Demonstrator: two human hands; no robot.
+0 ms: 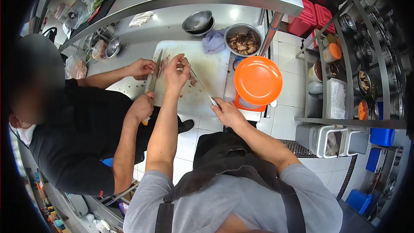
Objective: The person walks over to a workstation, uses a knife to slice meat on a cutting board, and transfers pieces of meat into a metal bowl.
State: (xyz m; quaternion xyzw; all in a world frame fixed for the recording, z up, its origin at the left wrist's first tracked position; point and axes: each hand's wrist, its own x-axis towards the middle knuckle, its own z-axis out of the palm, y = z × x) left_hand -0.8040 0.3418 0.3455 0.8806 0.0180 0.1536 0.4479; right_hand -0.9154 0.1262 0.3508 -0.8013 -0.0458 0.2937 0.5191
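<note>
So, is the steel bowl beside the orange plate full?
Partly filled: browned meat pieces lie in the steel bowl, leaving its upper sides bare.

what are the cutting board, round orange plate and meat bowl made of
Cutting board: probably matte plastic, white with no visible wood grain. Round orange plate: likely plastic or melamine, glossy with highlights. Meat bowl: seemingly stainless steel, smooth, grey and shiny.

Cutting board (217, 72): passage along right side
Board's left: co-worker's knife (154, 74) blocks
Far edge: cloth (214, 42) obstructs
Beyond right: orange plate (258, 80)
</note>
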